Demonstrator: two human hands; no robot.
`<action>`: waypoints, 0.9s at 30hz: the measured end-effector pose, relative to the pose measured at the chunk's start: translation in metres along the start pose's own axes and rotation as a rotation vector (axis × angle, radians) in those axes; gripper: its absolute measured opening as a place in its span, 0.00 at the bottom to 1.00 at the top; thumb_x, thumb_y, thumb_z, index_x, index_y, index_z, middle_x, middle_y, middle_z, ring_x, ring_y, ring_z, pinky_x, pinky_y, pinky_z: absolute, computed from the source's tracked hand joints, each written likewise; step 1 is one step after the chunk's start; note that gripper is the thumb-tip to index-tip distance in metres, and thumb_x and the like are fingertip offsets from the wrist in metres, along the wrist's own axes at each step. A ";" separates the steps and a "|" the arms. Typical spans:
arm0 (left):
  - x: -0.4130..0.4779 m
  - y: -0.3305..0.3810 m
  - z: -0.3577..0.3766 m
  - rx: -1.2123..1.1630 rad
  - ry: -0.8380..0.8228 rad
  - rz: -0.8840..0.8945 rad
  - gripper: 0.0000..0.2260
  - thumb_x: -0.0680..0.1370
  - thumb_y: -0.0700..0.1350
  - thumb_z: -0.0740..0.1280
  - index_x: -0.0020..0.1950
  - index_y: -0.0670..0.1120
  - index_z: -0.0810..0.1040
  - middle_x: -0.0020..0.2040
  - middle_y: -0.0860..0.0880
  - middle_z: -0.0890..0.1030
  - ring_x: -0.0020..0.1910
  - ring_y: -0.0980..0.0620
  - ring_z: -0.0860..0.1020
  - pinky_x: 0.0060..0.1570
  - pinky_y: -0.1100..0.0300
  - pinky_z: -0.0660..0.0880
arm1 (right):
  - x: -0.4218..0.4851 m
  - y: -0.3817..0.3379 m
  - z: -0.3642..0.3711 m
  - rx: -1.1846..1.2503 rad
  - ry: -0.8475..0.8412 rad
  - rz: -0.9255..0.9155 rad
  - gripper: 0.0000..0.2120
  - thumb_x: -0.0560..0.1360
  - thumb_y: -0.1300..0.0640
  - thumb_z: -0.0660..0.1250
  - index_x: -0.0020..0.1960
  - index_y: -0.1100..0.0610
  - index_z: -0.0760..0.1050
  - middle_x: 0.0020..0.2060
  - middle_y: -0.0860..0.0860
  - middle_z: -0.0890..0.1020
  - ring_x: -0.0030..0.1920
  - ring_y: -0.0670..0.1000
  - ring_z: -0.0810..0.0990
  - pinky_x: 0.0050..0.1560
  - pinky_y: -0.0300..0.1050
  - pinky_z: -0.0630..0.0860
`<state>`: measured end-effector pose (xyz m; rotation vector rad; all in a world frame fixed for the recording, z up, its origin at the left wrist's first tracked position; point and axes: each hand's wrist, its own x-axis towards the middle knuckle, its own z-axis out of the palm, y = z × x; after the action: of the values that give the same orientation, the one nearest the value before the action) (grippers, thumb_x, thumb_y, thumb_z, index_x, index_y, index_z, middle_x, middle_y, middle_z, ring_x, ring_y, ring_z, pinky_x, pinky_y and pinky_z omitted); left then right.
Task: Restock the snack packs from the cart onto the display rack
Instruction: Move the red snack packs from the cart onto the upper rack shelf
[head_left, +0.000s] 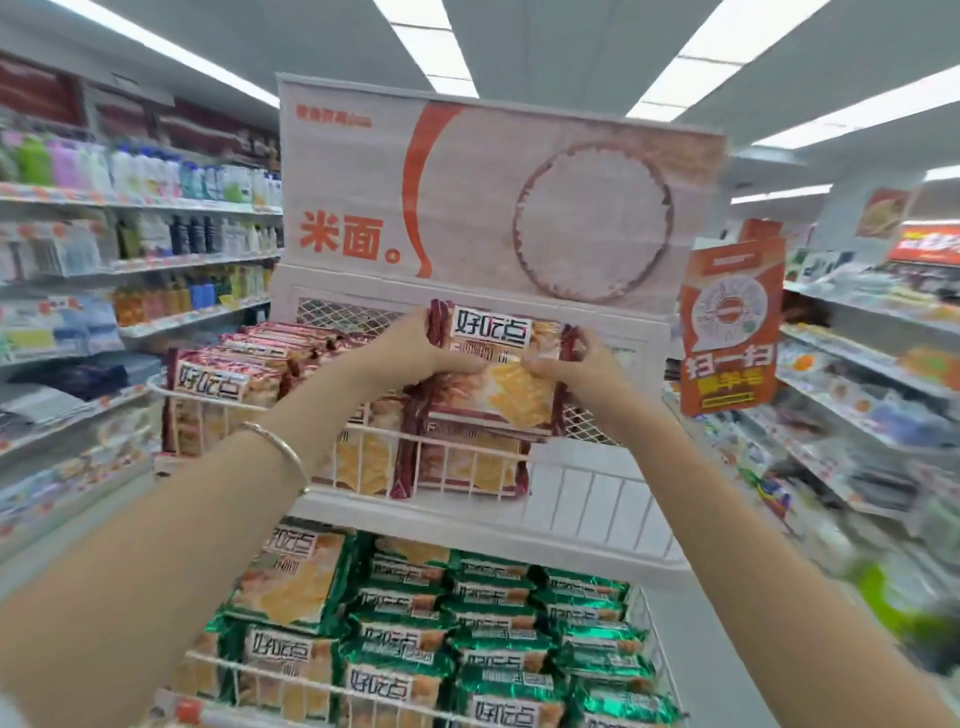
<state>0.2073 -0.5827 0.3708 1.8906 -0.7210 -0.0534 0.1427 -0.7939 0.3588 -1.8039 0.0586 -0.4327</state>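
- Here, "好吃点" is read in bold dark characters on the white label of the snack pack (498, 364), a glossy dark-red wrapper printed with pale yellow crackers.
- The pack is held over the front wire of the upper basket (587, 421) of the display rack (597, 519), its crimped ends pinched by the left hand (415, 348) and the right hand (571, 366).
- Dark-red packs (223, 384) with the same label are stood in that basket; green packs (493, 623) are stacked below.
- "米面" is printed in orange on the header sign (343, 239), and "扫一扫" on an orange tag (730, 364).

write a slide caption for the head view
Left hand and right hand hold a red snack pack over the rack's upper wire basket, green packs below.
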 end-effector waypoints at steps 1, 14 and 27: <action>0.002 0.001 0.000 0.039 0.005 0.021 0.13 0.72 0.45 0.78 0.51 0.53 0.77 0.48 0.56 0.84 0.42 0.65 0.81 0.55 0.58 0.76 | 0.004 0.000 -0.001 -0.027 0.002 -0.012 0.14 0.72 0.59 0.77 0.51 0.50 0.74 0.41 0.47 0.84 0.36 0.43 0.85 0.34 0.40 0.79; 0.015 -0.013 -0.030 0.312 -0.189 -0.070 0.29 0.67 0.50 0.74 0.67 0.58 0.71 0.69 0.53 0.73 0.71 0.54 0.70 0.62 0.55 0.71 | 0.032 0.018 -0.073 0.393 0.275 0.016 0.14 0.75 0.66 0.71 0.59 0.59 0.73 0.49 0.56 0.84 0.40 0.51 0.87 0.39 0.49 0.83; 0.010 -0.022 0.003 0.983 -0.299 0.003 0.25 0.70 0.57 0.78 0.57 0.58 0.65 0.54 0.58 0.76 0.49 0.56 0.75 0.52 0.58 0.75 | 0.055 0.052 -0.084 0.574 0.423 0.111 0.21 0.73 0.67 0.74 0.64 0.61 0.72 0.53 0.61 0.84 0.46 0.59 0.87 0.46 0.59 0.84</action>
<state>0.2248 -0.5844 0.3535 2.8549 -1.0699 0.0301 0.1764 -0.9004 0.3419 -1.1205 0.2972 -0.6690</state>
